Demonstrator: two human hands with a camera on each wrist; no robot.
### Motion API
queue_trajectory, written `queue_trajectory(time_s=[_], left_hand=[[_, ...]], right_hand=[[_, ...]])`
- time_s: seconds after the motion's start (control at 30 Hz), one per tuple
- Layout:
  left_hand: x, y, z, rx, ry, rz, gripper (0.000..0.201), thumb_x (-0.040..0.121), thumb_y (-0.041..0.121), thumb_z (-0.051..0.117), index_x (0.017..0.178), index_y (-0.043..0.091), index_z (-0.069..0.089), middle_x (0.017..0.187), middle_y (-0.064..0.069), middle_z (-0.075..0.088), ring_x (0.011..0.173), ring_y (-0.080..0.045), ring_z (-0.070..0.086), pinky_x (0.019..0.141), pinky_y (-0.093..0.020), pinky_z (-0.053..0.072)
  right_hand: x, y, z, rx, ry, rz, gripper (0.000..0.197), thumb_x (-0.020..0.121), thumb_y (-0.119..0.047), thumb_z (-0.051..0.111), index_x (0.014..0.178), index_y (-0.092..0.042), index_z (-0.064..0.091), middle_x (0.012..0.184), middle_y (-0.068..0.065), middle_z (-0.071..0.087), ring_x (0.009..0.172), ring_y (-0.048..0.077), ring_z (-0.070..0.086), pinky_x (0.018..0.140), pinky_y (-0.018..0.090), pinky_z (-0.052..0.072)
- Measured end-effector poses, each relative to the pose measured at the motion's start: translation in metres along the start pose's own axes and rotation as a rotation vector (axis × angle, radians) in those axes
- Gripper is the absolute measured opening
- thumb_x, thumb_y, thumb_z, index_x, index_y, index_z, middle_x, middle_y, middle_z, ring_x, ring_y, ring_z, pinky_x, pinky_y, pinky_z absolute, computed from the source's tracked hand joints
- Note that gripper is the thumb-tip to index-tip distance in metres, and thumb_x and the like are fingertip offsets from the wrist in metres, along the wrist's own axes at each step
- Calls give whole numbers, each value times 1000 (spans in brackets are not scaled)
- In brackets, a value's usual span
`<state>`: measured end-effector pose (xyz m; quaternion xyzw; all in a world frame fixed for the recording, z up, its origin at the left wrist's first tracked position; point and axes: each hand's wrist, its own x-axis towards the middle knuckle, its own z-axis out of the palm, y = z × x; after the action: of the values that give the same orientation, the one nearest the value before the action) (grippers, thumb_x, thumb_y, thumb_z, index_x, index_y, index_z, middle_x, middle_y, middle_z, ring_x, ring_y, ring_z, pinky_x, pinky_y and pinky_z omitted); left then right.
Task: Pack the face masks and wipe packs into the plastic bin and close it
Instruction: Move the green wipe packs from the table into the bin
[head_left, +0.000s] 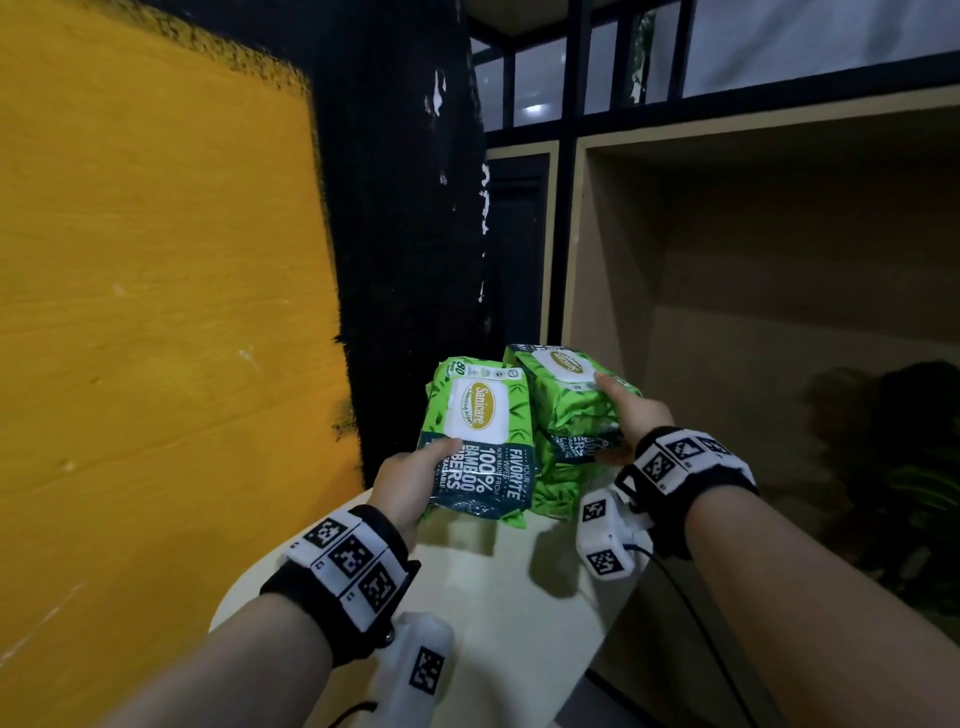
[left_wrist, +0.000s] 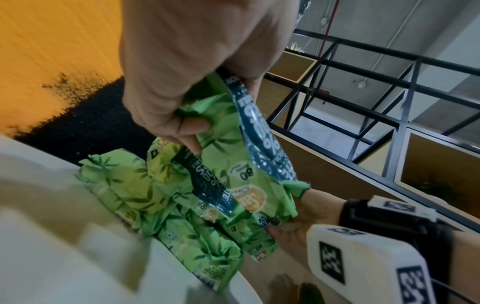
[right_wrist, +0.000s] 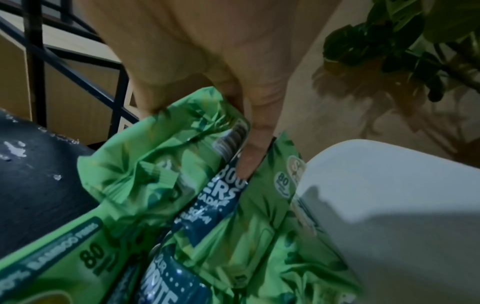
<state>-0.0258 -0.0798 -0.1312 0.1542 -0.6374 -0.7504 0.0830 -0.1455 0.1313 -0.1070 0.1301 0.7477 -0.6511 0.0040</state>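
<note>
Step in hand: judged from the hands, the gathering of wipe packs, with none yet in a bin; no plastic bin and no face masks showed in any view.
Left hand (head_left: 410, 480): curled round the near end of the left wipe pack (head_left: 475, 434), thumb on its printed face and fingers beneath, the pack lifted at a tilt above the white table (head_left: 498, 587).
Right hand (head_left: 636, 413): gripped the right wipe pack (head_left: 563, 387), thumb on top near its white flap, fingers curled under; in the right wrist view a finger (right_wrist: 255, 148) was wedged between that pack and the one below.
Where the packs were: at the far edge of the white table, against the black wall strip (head_left: 400, 208), with more green packs (head_left: 556, 488) heaped under and between the two held ones.
Look of the packs: soft green film with a leaf print, a dark blue band of white lettering, a white flap lid with a gold oval logo; the film was crumpled and glossy.
Next move calls for: lifting both packs clear of the heap without dragging the loose ones off the table edge, then finding the bin, which was out of view.
</note>
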Motion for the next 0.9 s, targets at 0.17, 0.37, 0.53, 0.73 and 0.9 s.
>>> queue_trajectory(time_s=[0.17,0.37,0.53,0.73,0.9], left_hand=[[1,-4,-2,-26,0,11,31,86,18,63,109,-2,65,110,-21,70,86,-27,64,80,-33,51],[-5,-3,0,-54,25,4,34,87,19,62,113,-2,63,108,-20,70,73,-24,63,63,-26,49],[-12,1,-2,-58,53,1,33,87,19,61,114,-1,63,109,-19,69,71,-21,62,59,-25,45],[-25,6,-1,-61,73,8,33,89,18,59,116,-1,62,104,-15,67,67,-17,59,41,-11,46],[-38,14,8,-70,58,57,34,88,19,60,114,-2,63,111,-21,68,79,-24,61,64,-27,47]], right_hand=[[-14,-16,5,18,20,-1,75,58,-44,81,112,3,56,97,18,66,86,37,67,81,49,56],[-19,-16,10,95,90,-17,62,64,-27,82,111,3,56,88,15,67,72,29,68,73,44,59],[-28,-12,14,236,55,11,69,63,-22,80,119,1,47,99,17,64,72,29,66,65,40,58],[-45,-7,6,443,-29,-8,34,75,-8,69,99,0,47,87,14,59,72,30,62,78,52,55],[-62,12,-19,533,-21,-33,46,72,-6,68,115,7,54,94,22,66,75,33,65,82,53,54]])
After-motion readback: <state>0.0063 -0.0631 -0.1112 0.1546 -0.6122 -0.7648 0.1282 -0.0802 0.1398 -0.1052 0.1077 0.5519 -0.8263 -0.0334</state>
